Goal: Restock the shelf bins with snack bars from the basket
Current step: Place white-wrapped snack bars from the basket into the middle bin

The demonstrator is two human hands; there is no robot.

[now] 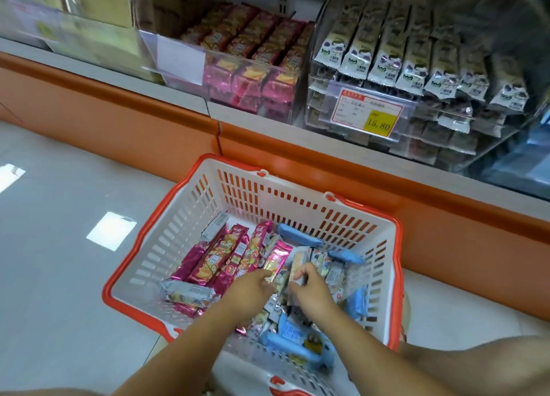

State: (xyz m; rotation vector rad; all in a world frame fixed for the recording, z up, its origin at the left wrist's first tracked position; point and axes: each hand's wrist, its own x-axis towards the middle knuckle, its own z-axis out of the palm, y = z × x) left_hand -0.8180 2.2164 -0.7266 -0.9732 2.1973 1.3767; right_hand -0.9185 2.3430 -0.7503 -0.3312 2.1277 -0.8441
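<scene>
Down among the loose stock, one pink bar [279,257] lies with its long axis running from the left grip [253,290] away toward the shelf, its near end pinched in those fingertips. The right grip [311,288], just beside it, curls round a pale pack [298,266]. Both are inside the one basket [190,217], which holds at least six pink bars, about five blue packs and a pale jumble too tangled to count. Of two stocked bins above, the pink bin [214,51] stands nearer the left grip, the pale-pack bin [440,118] nearer the right
</scene>
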